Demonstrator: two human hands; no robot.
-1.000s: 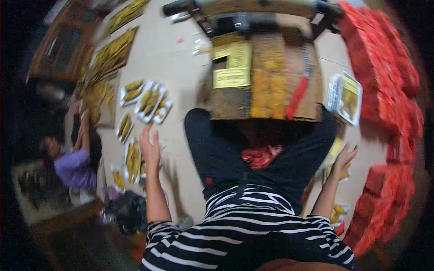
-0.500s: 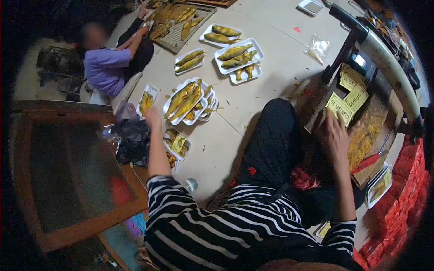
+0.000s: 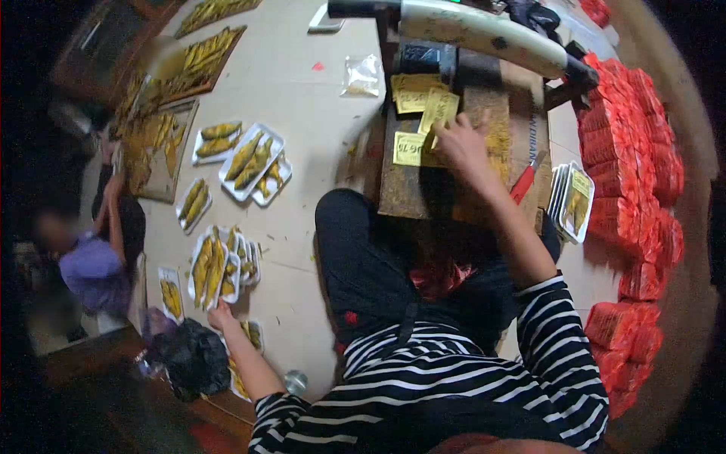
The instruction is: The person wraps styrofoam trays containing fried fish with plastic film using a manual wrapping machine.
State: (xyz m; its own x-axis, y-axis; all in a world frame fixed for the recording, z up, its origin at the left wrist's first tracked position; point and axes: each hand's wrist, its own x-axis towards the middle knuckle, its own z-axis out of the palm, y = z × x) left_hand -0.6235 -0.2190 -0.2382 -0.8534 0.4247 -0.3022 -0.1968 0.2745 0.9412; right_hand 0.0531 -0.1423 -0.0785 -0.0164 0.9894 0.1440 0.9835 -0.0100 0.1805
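Note:
My left hand (image 3: pixel 221 315) is closed at the near edge of the top foam tray (image 3: pixel 209 265), which holds several yellow fish and rests on a stack of similar trays. Its fingertips are small in view and partly hidden by the rim. Over the wooden board, my right hand (image 3: pixel 460 149) has its fingers bent down, pinching the edge of a yellow printed label (image 3: pixel 411 149). Another label (image 3: pixel 440 108) lies just beyond those fingers, overlapping more labels (image 3: pixel 412 85) beside a dark device.
A red-handled knife (image 3: pixel 525 180) lies on the board (image 3: pixel 412 198). Right of it lean stacked, labelled fish trays (image 3: pixel 576 208), near piles of red packs (image 3: pixel 616 181). A black plastic bag (image 3: pixel 193 359) is by my left arm. A person in purple (image 3: pixel 92 265) sits far left, beside fish racks.
The view has turned right, showing more red packs. My left hand has shifted to the near edge of the stacked tray. My right hand's fingers have curled in at the labels.

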